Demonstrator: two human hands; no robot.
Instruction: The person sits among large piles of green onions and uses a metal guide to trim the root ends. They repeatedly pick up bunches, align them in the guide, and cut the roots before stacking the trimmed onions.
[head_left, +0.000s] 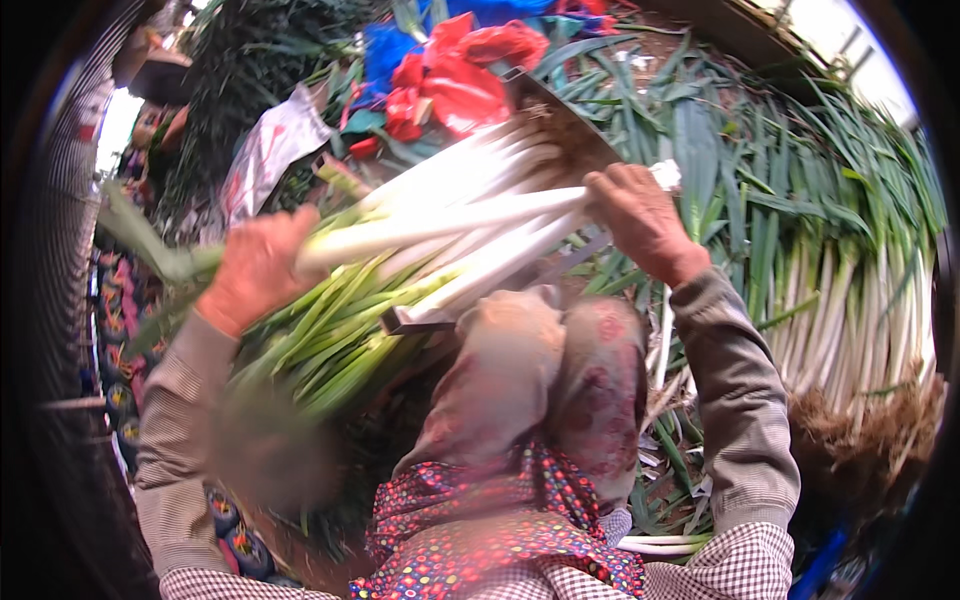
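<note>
A long leek (450, 225) spans the space between my hands. My left hand (262, 262) is closed round its green end, and my right hand (641, 217) grips the white root end at the right. Under it, a bundle of leeks (480, 169) lies slanted in a metal-sided holder (574, 131), with roots against the upper right plate and green leaves toward the lower left. A metal corner of the holder (412, 324) shows near my knees. Something white, too unclear to name, sticks out behind my right hand.
A large pile of leeks (847, 322) with brown roots lies at the right. Loose green leaves (697, 150) cover the ground beyond the holder. Red plastic bags (465, 75) lie at the top, a white sack (277, 150) at the upper left. A blurred dark patch hides part of the lower left.
</note>
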